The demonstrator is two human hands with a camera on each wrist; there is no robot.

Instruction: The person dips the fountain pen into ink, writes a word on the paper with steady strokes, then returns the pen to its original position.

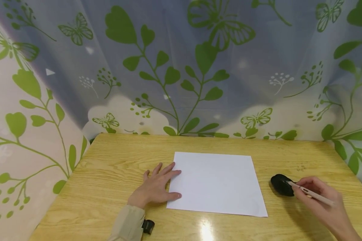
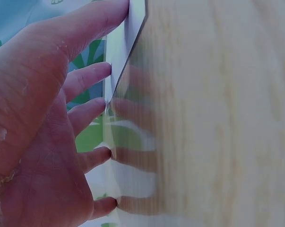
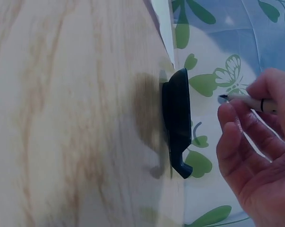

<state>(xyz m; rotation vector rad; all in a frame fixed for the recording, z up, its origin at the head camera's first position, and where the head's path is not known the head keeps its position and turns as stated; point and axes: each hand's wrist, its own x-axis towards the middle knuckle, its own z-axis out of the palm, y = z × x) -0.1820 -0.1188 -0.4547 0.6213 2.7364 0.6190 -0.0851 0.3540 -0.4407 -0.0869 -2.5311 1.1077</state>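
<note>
A blank white sheet of paper point(image 1: 215, 184) lies flat on the wooden table. My left hand point(image 1: 157, 185) rests at its left edge, fingers spread, with the thumb and foremost fingertips on the paper; in the left wrist view the fingertips press down along the tabletop. Between thumb and fingers, my right hand point(image 1: 325, 201) pinches a slim, light-coloured pen point(image 1: 316, 195). Its dark pointed tip shows in the right wrist view, and in the head view it overlaps a small black dish point(image 1: 281, 185). That dish stands right of the paper, and a short spout-like end juts from it.
The yellowish wooden table point(image 1: 108, 180) reaches back to a curtain point(image 1: 175, 67) printed with green leaves and butterflies, which also hangs at both sides. A black wrist device point(image 1: 148, 226) sits by the left sleeve point(image 1: 128, 222).
</note>
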